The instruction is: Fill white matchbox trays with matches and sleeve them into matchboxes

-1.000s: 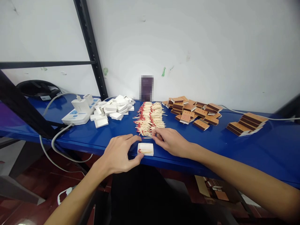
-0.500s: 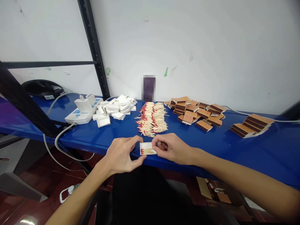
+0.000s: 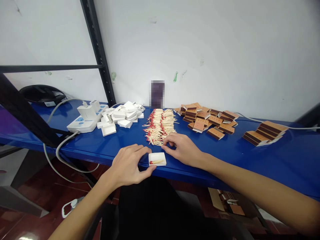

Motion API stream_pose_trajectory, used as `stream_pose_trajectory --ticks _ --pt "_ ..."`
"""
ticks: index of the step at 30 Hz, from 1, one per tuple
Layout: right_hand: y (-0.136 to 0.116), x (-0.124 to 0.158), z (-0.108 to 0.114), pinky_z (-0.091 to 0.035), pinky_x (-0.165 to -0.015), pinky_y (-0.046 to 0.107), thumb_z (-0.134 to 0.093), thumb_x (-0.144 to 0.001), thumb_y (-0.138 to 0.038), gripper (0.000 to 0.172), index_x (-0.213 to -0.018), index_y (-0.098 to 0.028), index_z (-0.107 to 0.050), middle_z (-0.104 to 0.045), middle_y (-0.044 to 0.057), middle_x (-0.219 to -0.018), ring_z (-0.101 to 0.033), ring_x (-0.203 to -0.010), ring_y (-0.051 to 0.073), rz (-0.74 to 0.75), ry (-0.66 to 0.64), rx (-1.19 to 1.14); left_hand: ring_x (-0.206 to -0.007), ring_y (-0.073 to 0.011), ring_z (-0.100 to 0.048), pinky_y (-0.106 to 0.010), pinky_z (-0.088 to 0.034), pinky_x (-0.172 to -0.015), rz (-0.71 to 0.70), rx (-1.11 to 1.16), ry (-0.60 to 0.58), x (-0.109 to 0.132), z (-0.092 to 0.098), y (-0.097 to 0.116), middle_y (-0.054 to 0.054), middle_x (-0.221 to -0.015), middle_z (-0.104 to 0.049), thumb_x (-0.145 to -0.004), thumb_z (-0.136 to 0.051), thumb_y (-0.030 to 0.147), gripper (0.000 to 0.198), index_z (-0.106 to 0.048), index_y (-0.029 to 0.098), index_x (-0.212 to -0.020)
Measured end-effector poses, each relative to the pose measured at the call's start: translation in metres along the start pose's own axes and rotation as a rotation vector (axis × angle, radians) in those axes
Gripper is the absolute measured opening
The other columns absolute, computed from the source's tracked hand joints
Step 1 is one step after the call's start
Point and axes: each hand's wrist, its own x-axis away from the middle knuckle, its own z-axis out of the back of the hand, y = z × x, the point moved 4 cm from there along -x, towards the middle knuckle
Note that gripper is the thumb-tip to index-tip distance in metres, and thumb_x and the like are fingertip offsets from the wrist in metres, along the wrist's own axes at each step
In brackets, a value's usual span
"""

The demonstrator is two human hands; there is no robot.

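Note:
A white matchbox tray lies at the front edge of the blue shelf, with a few red-tipped matches along its near side. My left hand holds the tray's left end between thumb and index finger. Beyond the tray, a large pile of matches is heaped in two rough rows. At the pile's near right edge is my right hand, its thumb and fingertips brought together against the match ends. Whatever lies between those fingertips is too small to make out.
White empty trays are heaped at left, beside a white power strip with cables. Brown matchbox sleeves are piled at right, and a stepped stack of matchboxes stands farther right. A black metal post rises at left.
My right hand has moved from inside the tray up to the near edge of the match pile, uncovering the tray's right end. My left hand keeps its hold on the tray.

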Motion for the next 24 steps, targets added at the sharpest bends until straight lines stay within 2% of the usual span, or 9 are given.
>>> stream_pose_trajectory --ticks 3,7,17,21,24 --pt "0.003 -0.0013 -0.0026 -0.032 -0.06 0.025 -0.062 -0.087 -0.028 0.011 -0.081 -0.019 -0.064 -0.055 -0.002 -0.069 -0.049 -0.065 0.012 -0.062 -0.028 0.043 -0.083 -0.0227 -0.061 -0.037 -0.043 -0.08 -0.011 -0.003 -0.002 -0.0008 -0.0003 0.0006 -0.002 -0.09 -0.067 -0.085 -0.057 0.049 0.032 -0.062 0.022 -0.103" --pt "0.0029 -0.0023 -0.0036 -0.03 -0.059 0.026 -0.062 -0.087 -0.03 0.014 -0.078 -0.02 -0.064 -0.055 -0.003 -0.068 -0.048 -0.062 0.011 -0.112 -0.058 0.048 -0.092 -0.0252 -0.062 -0.042 -0.043 -0.09 -0.003 0.003 -0.026 0.0002 -0.0025 -0.0012 -0.003 -0.099 -0.068 -0.086 -0.056 0.051 0.035 -0.062 0.023 -0.106" --pt "0.0023 -0.0027 0.0007 -0.03 -0.057 0.026 -0.059 -0.082 -0.022 0.009 -0.076 -0.019 -0.065 -0.053 -0.004 -0.061 -0.047 -0.057 0.011 -0.202 -0.124 -0.012 -0.096 -0.0263 -0.062 -0.045 -0.044 -0.094 -0.006 0.021 -0.046 0.0013 -0.0028 -0.0036 -0.005 -0.101 -0.068 -0.087 -0.055 0.053 0.037 -0.063 0.023 -0.108" --pt "0.0008 0.0005 0.0024 -0.03 -0.056 0.025 -0.059 -0.08 -0.021 0.008 -0.074 -0.019 -0.065 -0.051 -0.005 -0.057 -0.044 -0.053 0.01 -0.229 -0.181 -0.066 -0.099 -0.026 -0.063 -0.046 -0.04 -0.101 0.007 0.036 -0.063 0.0022 -0.0033 -0.0041 -0.005 -0.105 -0.068 -0.087 -0.056 0.052 0.037 -0.063 0.023 -0.11" --pt "0.0011 0.0017 0.0028 -0.03 -0.056 0.025 -0.061 -0.08 -0.023 0.006 -0.081 -0.019 -0.065 -0.05 -0.006 -0.057 -0.044 -0.053 0.01 -0.217 -0.17 -0.07 -0.101 -0.0262 -0.063 -0.048 -0.037 -0.107 0.029 0.039 -0.078 0.0026 -0.003 -0.0045 -0.006 -0.108 -0.068 -0.086 -0.058 0.051 0.038 -0.064 0.023 -0.112"
